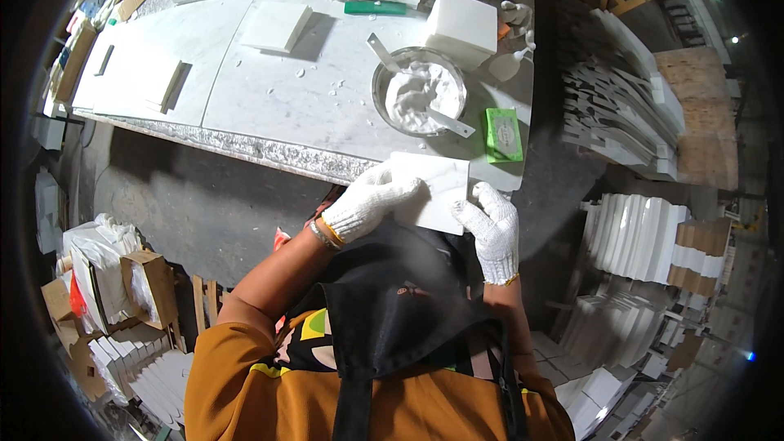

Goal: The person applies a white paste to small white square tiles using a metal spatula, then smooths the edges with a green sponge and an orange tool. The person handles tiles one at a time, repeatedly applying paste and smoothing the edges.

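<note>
White tile (pixel 437 192) sits before the person's body, just off the near edge of the marble table (pixel 269 114), where both hands can reach it. The gloved left hand (pixel 377 200) is closed over its left edge, while the right hand (pixel 494 233) pinches the opposite edge, fingers loosely curled; the undersides are hidden. Gripping by opposite sides likely steadies the piece and leaves most of its face uncovered. The metal bowl (pixel 380 94) of white paste (pixel 412 98) stands just beyond, presumably for easy reach.
</note>
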`<state>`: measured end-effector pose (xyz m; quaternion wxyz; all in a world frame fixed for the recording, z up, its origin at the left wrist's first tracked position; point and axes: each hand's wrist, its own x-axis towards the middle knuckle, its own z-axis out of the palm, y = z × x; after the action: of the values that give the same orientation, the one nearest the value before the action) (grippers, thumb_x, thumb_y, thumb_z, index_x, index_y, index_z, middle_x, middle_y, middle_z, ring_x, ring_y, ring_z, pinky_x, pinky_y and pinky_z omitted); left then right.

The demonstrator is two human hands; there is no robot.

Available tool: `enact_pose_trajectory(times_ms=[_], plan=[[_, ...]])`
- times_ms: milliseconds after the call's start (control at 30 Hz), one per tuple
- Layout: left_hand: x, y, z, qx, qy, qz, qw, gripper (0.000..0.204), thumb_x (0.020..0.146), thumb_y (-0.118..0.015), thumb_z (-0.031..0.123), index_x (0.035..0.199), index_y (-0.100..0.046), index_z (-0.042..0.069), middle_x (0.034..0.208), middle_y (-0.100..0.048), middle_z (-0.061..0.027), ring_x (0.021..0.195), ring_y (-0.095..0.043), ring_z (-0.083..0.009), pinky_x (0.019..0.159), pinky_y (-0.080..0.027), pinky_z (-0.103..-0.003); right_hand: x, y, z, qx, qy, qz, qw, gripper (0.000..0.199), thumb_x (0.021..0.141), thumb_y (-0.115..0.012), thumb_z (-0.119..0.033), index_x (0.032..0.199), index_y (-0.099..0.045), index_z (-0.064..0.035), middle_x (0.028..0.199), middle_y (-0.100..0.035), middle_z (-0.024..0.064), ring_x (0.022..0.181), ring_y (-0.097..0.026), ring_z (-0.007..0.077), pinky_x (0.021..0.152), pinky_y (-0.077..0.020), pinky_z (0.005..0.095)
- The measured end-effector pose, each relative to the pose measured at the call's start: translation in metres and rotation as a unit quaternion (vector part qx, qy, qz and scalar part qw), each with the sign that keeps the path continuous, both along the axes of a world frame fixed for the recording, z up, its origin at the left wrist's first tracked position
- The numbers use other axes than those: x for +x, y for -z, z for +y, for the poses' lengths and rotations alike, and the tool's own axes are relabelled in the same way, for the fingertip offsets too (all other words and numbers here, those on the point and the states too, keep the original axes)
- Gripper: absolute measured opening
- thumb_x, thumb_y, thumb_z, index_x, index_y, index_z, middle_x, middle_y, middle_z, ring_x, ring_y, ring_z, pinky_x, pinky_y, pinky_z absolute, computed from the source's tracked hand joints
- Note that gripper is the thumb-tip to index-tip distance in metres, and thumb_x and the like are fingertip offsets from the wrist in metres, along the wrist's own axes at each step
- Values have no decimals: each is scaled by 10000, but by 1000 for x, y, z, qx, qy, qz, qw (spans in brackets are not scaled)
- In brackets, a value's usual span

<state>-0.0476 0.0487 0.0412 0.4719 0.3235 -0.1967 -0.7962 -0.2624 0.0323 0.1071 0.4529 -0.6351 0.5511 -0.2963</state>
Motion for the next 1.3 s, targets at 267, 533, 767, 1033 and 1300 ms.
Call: enact_pose_trajectory(times_ms=[267, 533, 767, 1033, 1300], plan=[[1, -1, 1, 26, -9, 27, 999, 410, 863, -734, 158, 1214, -585, 7, 1084, -657, -50, 1007, -606, -140, 927, -474, -301, 3, 5, -4, 29, 2, -56, 998, 192, 835, -707, -182, 922, -708, -10, 847, -686, 99, 802, -618, 219, 817, -452, 352], [2, 4, 2, 29, -29, 54, 998, 432, 863, -731, 159, 1233, -574, 0, 1125, -651, -65, 1035, -609, -148, 950, -474, -306, 2, 11, -11, 85, -7, -90, 992, 186, 885, -688, -146, 950, -688, 28, 845, -686, 72, 775, -609, 121, 735, -476, 266], [11, -11, 2, 19, -11, 6, 1000, 352, 893, -685, 115, 1207, -585, -9, 1088, -677, -79, 990, -639, -159, 932, -487, -298, 15, 9, -38, 35, 62, -150, 986, 225, 964, -590, -143, 1042, -705, 34, 914, -717, 54, 833, -642, 111, 795, -489, 228], [21, -17, 2, -9, -49, -31, 998, 309, 923, -662, 159, 1192, -598, 21, 1119, -661, -47, 1028, -610, -128, 936, -471, -290, 10, 23, -33, 68, 34, -144, 987, 320, 1001, -540, -218, 1165, -662, 27, 1149, -673, 79, 1085, -584, 135, 973, -438, 298], [17, 10, 1, 155, -147, 66, 975, 672, 998, -460, 521, 1356, -468, -48, 1369, -521, -136, 1258, -482, -221, 1089, -352, -346, 32, 24, -16, 179, 58, -239, 953, 303, 940, -568, -85, 1190, -623, 76, 1037, -664, 74, 953, -612, 122, 881, -484, 262]])
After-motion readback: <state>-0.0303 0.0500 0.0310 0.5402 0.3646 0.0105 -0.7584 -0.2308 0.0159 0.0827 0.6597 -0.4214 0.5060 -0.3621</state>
